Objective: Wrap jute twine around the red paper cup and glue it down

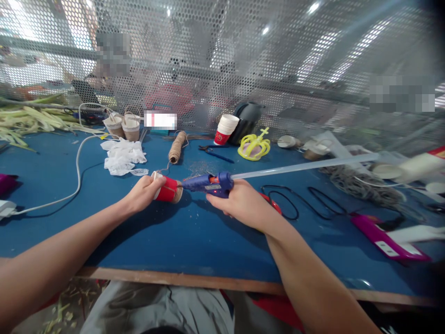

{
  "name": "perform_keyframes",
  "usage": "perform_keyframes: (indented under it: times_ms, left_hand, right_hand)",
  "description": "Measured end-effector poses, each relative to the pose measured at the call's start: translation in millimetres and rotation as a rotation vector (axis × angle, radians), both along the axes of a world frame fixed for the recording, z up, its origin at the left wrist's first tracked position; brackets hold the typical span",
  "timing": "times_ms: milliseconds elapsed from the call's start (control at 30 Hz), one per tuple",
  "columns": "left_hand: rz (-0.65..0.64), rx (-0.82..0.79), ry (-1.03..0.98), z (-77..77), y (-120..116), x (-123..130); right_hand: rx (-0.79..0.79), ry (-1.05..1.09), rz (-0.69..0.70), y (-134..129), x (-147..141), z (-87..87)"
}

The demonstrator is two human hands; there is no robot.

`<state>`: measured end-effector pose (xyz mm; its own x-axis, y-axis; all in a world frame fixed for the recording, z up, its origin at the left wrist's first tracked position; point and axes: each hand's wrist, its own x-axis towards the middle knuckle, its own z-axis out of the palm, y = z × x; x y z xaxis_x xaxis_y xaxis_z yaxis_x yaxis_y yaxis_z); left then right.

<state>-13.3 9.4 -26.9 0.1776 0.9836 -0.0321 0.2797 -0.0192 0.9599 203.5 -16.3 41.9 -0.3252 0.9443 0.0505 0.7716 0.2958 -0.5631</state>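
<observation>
My left hand (144, 191) is closed around the rim end of a red paper cup (167, 189), which lies on its side just over the table. Brown twine is wound at the cup's base. In my right hand (239, 204) is a blue hot glue gun (208, 183), gripped by its handle, with a long clear glue stick (302, 167) sticking out of its back. The gun's nozzle points left and is at the cup's base; whether it touches, I cannot tell. A spool of twine (177, 147) lies behind the cup, a strand running toward it.
Blue-handled pliers (217, 153), a yellow crown (254, 146) and stacked paper cups (225, 130) stand behind my hands. White gloves (124, 155) and two twine-wrapped cups (130, 128) are back left. Grey cord (368, 185) and a purple power strip (389, 237) lie right. Perforated metal mesh (194, 55) closes the back.
</observation>
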Motion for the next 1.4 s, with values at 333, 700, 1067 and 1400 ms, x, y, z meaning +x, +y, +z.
perform_keyframes:
  times_ms: [333,700,1067,1400]
  left_hand:
    - [0.077,-0.08,-0.098,3.9,0,1]
    - [-0.013,0.058,0.067,-1.2,-2,0]
    - [-0.09,0.226,0.229,0.0,-7,-1]
    - [0.03,-0.015,-0.011,-1.0,1,0]
  right_hand:
    - [0.041,-0.032,0.084,-4,0,-3.8]
    - [0.044,-0.02,0.006,4,2,-4.6]
    - [-0.037,0.045,-0.054,7,-1,-7.5]
    - [0.001,0.017,0.048,2,3,-3.7]
